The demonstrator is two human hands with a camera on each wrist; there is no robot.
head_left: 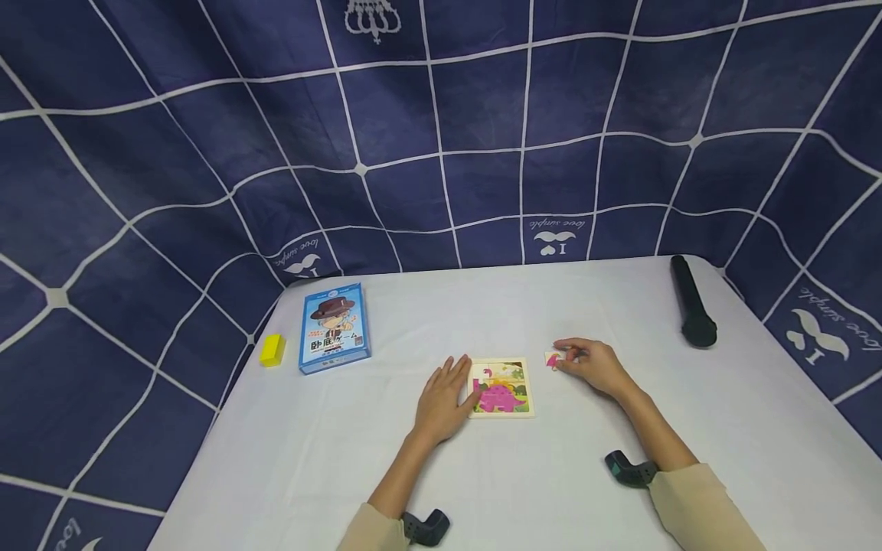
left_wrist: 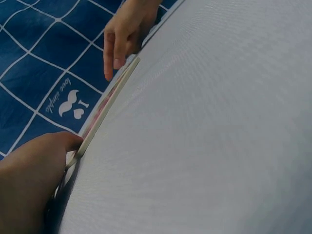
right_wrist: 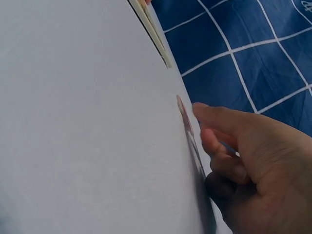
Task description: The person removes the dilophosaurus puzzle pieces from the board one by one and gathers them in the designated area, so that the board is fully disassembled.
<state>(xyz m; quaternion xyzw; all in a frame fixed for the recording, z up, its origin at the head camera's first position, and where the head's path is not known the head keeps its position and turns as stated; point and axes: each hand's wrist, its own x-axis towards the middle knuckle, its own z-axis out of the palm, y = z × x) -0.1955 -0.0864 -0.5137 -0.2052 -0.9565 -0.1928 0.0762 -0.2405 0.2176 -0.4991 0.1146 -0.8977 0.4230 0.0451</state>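
Observation:
A square puzzle board (head_left: 503, 413) with a pink dinosaur picture lies flat on the white table. Along its left side rests my left hand (head_left: 441, 402), fingers extended and thumb touching the lower left part. In the left wrist view the thumb (left_wrist: 72, 140) lies on the board's rim (left_wrist: 108, 108). To the right of the board is a small puzzle piece (head_left: 553, 359) with a pink pattern. My right hand (head_left: 596, 367) holds it at its right side between thumb and index finger. The right wrist view shows the piece (right_wrist: 184, 114) edge-on beside the fingertips; the exact contact is unclear.
A blue card-game box (head_left: 335, 329) stands at the table's left, with a yellow block (head_left: 272, 350) beside it. A black microphone-like object (head_left: 692, 306) lies at the far right. Blue gridded cloth (head_left: 482, 153) hangs behind and at both sides of the white table (head_left: 551, 490).

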